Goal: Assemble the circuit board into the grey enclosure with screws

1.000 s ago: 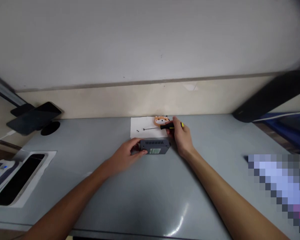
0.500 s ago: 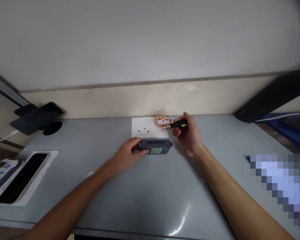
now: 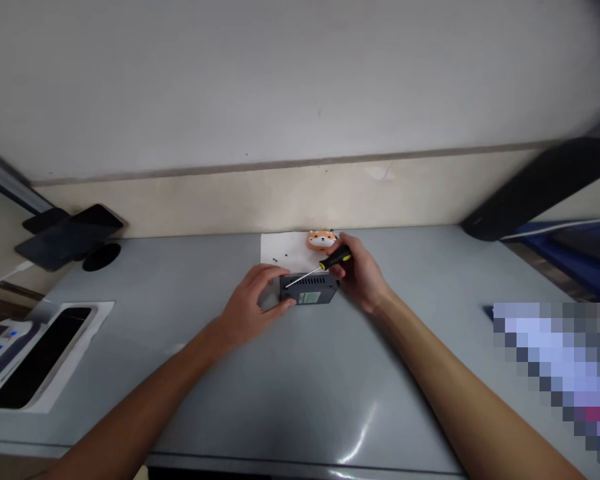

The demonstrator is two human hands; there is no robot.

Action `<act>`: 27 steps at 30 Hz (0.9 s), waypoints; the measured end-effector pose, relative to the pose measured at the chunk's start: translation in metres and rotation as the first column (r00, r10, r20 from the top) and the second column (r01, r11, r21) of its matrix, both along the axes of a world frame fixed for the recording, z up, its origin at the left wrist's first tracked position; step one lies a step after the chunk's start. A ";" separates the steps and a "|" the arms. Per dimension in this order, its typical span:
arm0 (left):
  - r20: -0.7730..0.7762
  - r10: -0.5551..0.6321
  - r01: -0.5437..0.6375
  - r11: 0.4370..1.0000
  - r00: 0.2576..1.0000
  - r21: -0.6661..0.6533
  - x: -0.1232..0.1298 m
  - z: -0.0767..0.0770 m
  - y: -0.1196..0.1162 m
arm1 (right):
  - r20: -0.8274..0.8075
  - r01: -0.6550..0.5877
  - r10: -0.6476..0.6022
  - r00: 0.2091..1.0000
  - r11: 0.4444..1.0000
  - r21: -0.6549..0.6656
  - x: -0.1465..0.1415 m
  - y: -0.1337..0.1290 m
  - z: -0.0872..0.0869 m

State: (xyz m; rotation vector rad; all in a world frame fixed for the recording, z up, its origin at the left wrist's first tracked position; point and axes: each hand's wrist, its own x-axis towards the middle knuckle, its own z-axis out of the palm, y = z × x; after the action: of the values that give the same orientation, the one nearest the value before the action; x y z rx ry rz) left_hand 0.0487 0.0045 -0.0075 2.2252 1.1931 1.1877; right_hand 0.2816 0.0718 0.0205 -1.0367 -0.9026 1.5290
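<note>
Vented box [image 3: 325, 293], dark and flat-sided, stands at the fingertips of the left hand [image 3: 245, 303], on the grey desk [image 3: 300, 387] that reaches under both forearms. Far out beyond the right hand [image 3: 360, 273] lies a leaning black cylinder [image 3: 540, 190]; well to the left of the left hand is a phone [image 3: 43, 357] on white paper.

The left hand is closed on the left end of the box, thumb on the near side and fingers over the far edge. The right hand is wrapped around a black and yellow screwdriver [image 3: 336, 257], whose shaft slants down toward the left hand, its tip at the box's left corner beside those fingers.

Just past the left hand's fingers, behind the box, a white sheet [image 3: 275, 245] lies on the desk; an orange dog-faced case [image 3: 322, 240] sits at its right side, next to the right hand's fingers. Smallest are the dark screws [image 3: 275, 259] loose on the sheet.

Judging by this, the screw work is under way and unfinished: the tip is at one corner, while the loose screws are out of the box. Whether any corner has a seated screw cannot be told.
</note>
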 end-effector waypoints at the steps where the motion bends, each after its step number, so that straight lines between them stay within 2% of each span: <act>1: -0.010 0.001 0.000 0.999 1.000 0.043 0.000 0.000 0.000 | -0.006 -0.004 0.004 1.000 1.000 0.002 0.000 0.000 0.000; 6: -0.031 -0.015 0.021 0.976 0.999 0.219 0.000 0.003 0.001 | -0.025 0.008 -0.007 1.000 1.000 0.024 0.003 0.001 -0.001; 9: -0.045 -0.010 0.022 0.961 0.999 0.276 0.000 0.006 0.001 | -0.026 0.027 -0.025 0.999 0.997 0.068 0.005 0.002 0.001; 27: -0.085 0.043 -0.019 0.963 0.995 0.268 0.000 0.003 0.001 | 0.008 0.006 -0.007 1.000 0.994 0.110 0.007 0.003 0.002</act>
State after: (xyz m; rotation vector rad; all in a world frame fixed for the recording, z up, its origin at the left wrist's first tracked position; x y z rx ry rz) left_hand 0.0485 0.0054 -0.0044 2.4881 1.1642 1.3429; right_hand 0.2890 0.0743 0.0221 -0.9660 -0.9772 1.4545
